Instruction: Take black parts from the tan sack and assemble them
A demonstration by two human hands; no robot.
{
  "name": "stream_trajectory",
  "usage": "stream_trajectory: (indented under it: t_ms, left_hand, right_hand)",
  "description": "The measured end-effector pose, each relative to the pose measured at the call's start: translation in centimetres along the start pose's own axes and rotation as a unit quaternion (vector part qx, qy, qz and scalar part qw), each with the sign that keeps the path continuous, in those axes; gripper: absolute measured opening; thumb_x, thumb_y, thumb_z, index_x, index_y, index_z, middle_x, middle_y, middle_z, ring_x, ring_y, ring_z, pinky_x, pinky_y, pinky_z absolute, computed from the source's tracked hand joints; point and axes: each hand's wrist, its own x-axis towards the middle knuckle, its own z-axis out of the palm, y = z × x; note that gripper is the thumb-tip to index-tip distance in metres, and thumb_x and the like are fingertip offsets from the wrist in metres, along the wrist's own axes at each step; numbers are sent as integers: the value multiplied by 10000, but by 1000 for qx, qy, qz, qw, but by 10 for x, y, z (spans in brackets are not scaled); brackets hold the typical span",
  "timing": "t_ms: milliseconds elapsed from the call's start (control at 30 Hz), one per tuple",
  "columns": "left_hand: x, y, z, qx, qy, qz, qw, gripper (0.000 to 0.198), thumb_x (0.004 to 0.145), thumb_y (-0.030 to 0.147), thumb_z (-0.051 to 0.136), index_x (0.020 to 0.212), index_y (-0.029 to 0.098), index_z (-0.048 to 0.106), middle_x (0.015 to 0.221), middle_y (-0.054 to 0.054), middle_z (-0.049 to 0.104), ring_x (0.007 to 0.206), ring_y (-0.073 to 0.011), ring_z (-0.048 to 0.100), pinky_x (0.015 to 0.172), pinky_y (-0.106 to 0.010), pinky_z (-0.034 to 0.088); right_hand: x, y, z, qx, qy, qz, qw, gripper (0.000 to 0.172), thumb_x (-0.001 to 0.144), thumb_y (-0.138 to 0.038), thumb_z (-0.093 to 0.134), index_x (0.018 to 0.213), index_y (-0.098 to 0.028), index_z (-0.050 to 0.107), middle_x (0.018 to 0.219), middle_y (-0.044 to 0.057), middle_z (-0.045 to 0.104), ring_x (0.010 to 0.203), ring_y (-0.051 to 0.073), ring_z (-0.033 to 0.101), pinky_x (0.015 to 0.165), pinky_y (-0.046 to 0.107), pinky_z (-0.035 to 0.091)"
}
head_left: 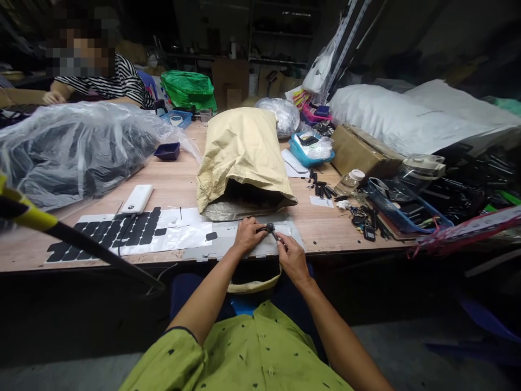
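Note:
My left hand (pixel 247 237) is closed on one side of a small black part with a round knob (pixel 270 227); its exact kind I cannot make out. From the other side, my right hand (pixel 292 256) pinches a thin dark piece that meets the knob. Both hands are over a grey mat (pixel 228 239) at the table's front edge. Just beyond them lies a large yellowish woven sack (pixel 246 149), its dark mouth facing me. Left of my left hand is a white sheet (pixel 185 225) with rows of black stickers (pixel 109 233), one black piece sitting apart near the mat.
A white power bank (pixel 138 199) with a cable stands left, near a clear plastic bag of dark goods (pixel 77 146). At right are loose black parts (pixel 321 189), a jar (pixel 350 183), a blue tray (pixel 407 209) and a carton (pixel 362 152). A co-worker (pixel 126 81) sits far left.

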Motion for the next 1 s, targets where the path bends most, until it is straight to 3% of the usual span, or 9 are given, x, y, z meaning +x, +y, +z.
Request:
stream_trajectory:
  t_ms: [133, 300, 600, 700, 800, 900, 1000]
  left_hand:
    - [0, 1, 2, -5, 9, -7, 1000, 216, 862, 352, 712, 1056, 298, 789, 914, -44, 595, 961, -230, 516, 903, -369, 422]
    - [-1, 1, 0, -16, 5, -7, 1000, 225, 839, 330, 731, 1048, 277, 793, 908, -46, 600, 956, -237, 530, 913, -383, 431]
    - [-4, 4, -9, -26, -14, 2, 1000, 205, 803, 305, 737, 992, 250, 793, 935, -56, 628, 981, -249, 547, 933, -418, 447]
    - [-27, 3, -10, -33, -24, 50, 998, 163, 774, 286, 753, 929, 251, 787, 1005, -65, 644, 1022, -258, 555, 949, -432, 460]
    - [-69, -6, -8, -23, -10, 114, 993, 195, 754, 246, 757, 949, 259, 766, 1162, -82, 639, 1126, -284, 552, 989, -460, 475]
    - [-111, -21, -3, 27, 21, 155, 987, 217, 756, 198, 732, 968, 240, 744, 1362, -111, 568, 1269, -324, 500, 1065, -507, 460]
    - [-136, -30, 1, 84, 42, 184, 979, 220, 776, 134, 673, 967, 225, 734, 1463, -121, 507, 1349, -334, 446, 1115, -516, 435]
  right_hand:
    - [14, 26, -19, -88, 21, 38, 995, 369, 914, -208, 436, 1145, -217, 723, 1050, 89, 709, 912, 205, 631, 823, 311, 501]
    - [39, 62, -41, -252, 32, 129, 959, 352, 874, -135, 512, 1139, -209, 732, 933, 81, 642, 834, 193, 549, 693, 280, 386]
    - [47, 71, -26, -366, 79, 105, 921, 340, 899, -156, 499, 1167, -175, 708, 885, 99, 560, 790, 206, 496, 626, 296, 308]
    - [46, 74, -24, -375, 90, 92, 918, 341, 885, -161, 505, 1161, -175, 706, 870, 97, 556, 792, 209, 498, 619, 297, 315]
    - [47, 76, -23, -376, 101, 86, 917, 338, 875, -167, 510, 1151, -175, 706, 867, 100, 553, 799, 212, 497, 620, 301, 328]
    - [47, 76, -23, -376, 98, 93, 917, 337, 877, -171, 510, 1152, -174, 704, 883, 105, 555, 808, 216, 500, 621, 300, 329]
    - [47, 73, -24, -377, 89, 102, 916, 343, 885, -164, 500, 1162, -175, 702, 895, 107, 561, 809, 218, 506, 616, 298, 319]
